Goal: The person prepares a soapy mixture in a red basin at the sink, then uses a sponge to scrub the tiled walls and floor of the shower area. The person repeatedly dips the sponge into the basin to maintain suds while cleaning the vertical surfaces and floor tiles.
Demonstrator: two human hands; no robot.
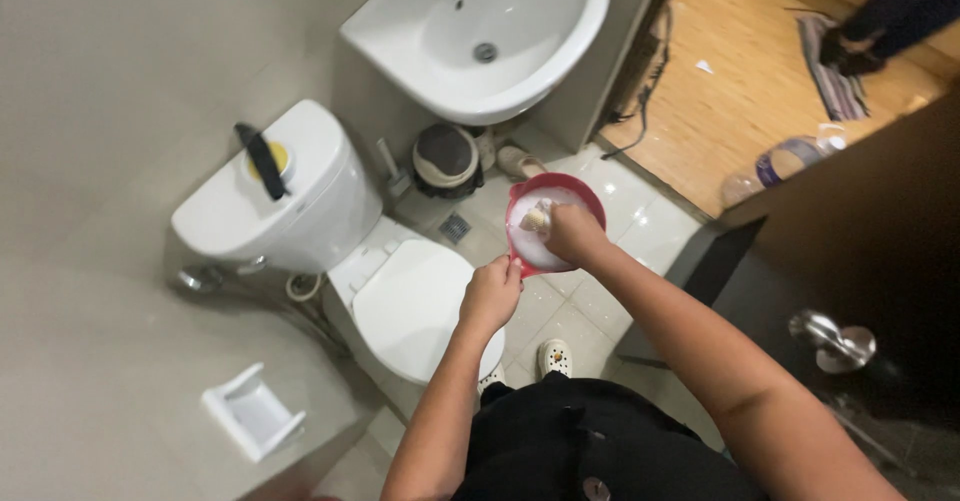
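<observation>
left hand [490,296] closed on handle, kept red scoop [575,193] level over floor | right hand [573,233] pinched pale sponge [535,219] in white foam | toilet [400,301] lid shut below

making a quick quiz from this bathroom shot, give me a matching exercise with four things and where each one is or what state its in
Things:
1. red dipper
2. toilet lid
3. plastic bottle
4. yellow sponge

Places or states:
a. on the toilet tank
b. lying on the wooden floor past the doorway
c. held by the left hand, with the right hand inside it
d. shut

Pairs: 1-c, 2-d, 3-b, 4-a
</observation>
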